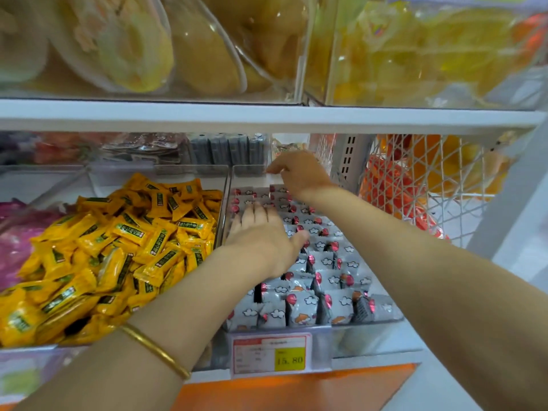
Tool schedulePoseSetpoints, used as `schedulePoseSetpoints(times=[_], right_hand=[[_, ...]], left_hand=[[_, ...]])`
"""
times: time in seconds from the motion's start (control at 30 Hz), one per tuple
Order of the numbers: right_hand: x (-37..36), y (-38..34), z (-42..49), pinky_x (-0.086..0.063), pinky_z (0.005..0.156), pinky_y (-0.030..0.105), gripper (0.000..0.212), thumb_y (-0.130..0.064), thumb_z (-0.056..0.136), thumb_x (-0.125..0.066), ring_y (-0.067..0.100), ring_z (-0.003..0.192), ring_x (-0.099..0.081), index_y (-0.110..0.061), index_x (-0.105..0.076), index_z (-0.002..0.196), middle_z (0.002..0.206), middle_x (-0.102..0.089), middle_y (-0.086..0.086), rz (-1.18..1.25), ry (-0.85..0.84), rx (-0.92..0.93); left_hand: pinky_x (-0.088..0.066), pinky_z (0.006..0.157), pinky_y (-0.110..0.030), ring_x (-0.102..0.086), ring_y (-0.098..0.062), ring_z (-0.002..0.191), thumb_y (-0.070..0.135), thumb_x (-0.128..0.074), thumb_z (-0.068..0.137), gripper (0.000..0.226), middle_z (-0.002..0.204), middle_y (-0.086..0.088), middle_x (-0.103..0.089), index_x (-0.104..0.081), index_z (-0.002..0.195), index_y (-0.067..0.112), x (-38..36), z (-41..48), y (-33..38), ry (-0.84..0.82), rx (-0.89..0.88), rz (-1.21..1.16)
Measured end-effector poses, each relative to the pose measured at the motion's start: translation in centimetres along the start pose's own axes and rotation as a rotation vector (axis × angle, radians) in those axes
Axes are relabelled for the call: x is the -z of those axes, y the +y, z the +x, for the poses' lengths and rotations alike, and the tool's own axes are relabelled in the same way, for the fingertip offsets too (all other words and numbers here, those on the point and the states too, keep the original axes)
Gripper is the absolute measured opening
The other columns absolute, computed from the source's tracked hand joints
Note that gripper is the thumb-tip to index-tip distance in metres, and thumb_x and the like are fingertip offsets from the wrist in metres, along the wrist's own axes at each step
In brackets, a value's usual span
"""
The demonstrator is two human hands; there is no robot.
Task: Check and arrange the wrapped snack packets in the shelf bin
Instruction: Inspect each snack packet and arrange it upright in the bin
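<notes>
A clear shelf bin (367,329) holds several grey snack packets (302,310) printed with white clouds and pink balloons, standing in rows. My left hand (261,232) lies flat on the packets in the bin's middle-left, fingers straight and pointing to the back. My right hand (299,173) reaches to the bin's back edge, fingers bent downward over the rearmost packets; whether it holds one is hidden.
A neighbouring bin to the left is heaped with yellow packets (118,247). A price tag (271,354) reading 15.80 hangs on the bin's front. A white shelf board (267,117) sits close overhead. A white wire basket (430,185) with orange packets stands to the right.
</notes>
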State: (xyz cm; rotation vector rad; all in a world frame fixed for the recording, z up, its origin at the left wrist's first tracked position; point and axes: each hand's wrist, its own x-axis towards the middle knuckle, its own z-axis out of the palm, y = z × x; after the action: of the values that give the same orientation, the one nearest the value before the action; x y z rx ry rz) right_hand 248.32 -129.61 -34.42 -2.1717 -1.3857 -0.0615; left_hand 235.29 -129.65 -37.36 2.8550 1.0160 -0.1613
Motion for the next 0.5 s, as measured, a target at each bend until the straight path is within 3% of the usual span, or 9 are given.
schedulePoseSetpoints(times=[0.13, 0.27, 0.4, 0.5], right_hand=[[2.6, -0.8, -5.6, -0.034, 0.09, 0.014, 0.039, 0.006, 0.09, -0.039, 0.019, 0.118, -0.055, -0.008, -0.065, 0.116, 0.126, -0.062, 0.007, 0.089, 0.03, -0.001], [4.0, -1.2, -12.3, -0.037, 0.084, 0.009, 0.035, 0.006, 0.088, -0.047, 0.008, 0.099, -0.058, -0.009, -0.068, 0.112, 0.111, -0.068, 0.003, 0.218, 0.111, -0.014], [4.4, -1.4, -16.7, -0.041, 0.077, 0.008, 0.028, 0.002, 0.088, -0.053, 0.004, 0.091, -0.057, -0.013, -0.071, 0.105, 0.098, -0.066, -0.005, 0.221, 0.042, -0.06], [4.5, -1.7, -18.1, -0.043, 0.075, 0.012, 0.021, -0.005, 0.088, -0.058, 0.005, 0.085, -0.057, -0.014, -0.072, 0.101, 0.096, -0.067, -0.004, 0.128, -0.004, -0.013]], left_hand=[[0.002, 0.115, -0.039, 0.011, -0.024, 0.143, 0.06, -0.015, 0.093, 0.078, 0.156, -0.011, 0.011, 0.006, 0.147, 0.008, -0.4, -2.5, 0.1, 0.058, -0.067, -0.051], [0.003, 0.113, -0.034, 0.01, -0.02, 0.143, 0.05, -0.02, 0.097, 0.068, 0.157, -0.008, 0.01, 0.0, 0.148, 0.011, -1.1, -6.1, 0.0, 0.146, -0.152, -0.121], [0.001, 0.115, -0.037, -0.001, -0.019, 0.144, 0.041, -0.021, 0.099, 0.055, 0.157, -0.005, -0.009, -0.021, 0.146, 0.013, -2.4, -9.0, -1.0, 0.418, -0.242, 0.073], [0.008, 0.114, -0.039, -0.005, -0.017, 0.144, 0.04, -0.018, 0.099, 0.051, 0.155, -0.002, -0.018, -0.026, 0.144, 0.017, -3.3, -10.4, -1.8, 0.48, -0.253, 0.167]])
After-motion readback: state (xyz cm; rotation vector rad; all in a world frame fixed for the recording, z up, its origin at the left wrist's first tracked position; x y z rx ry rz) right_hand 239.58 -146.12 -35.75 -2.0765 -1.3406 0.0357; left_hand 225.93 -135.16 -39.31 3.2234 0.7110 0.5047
